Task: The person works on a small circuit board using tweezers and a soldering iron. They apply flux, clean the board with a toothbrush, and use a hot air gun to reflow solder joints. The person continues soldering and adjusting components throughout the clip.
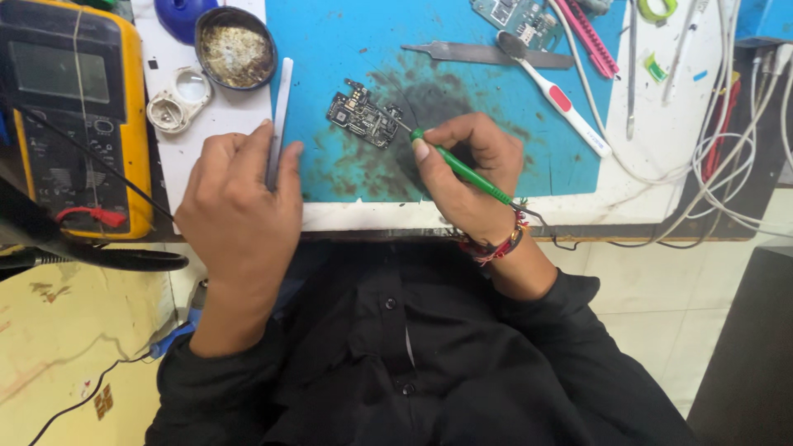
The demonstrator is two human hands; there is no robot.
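Note:
A small dark circuit board (363, 116) lies on the blue work mat (347, 41), which is smudged black around it. My right hand (467, 169) grips a thin green-handled soldering iron (471, 175) like a pen, its metal tip touching the board's right edge. My left hand (239, 211) holds a pair of long silver tweezers (279, 116), tips pointing away from me, just left of the board and apart from it.
A yellow multimeter (74, 107) with its leads stands at the left. A round tin of flux (236, 49) and a white ring part (178, 99) sit behind my left hand. A toothbrush (553, 91), metal spudger (487, 54), second board (520, 18) and white cables (727, 157) lie right.

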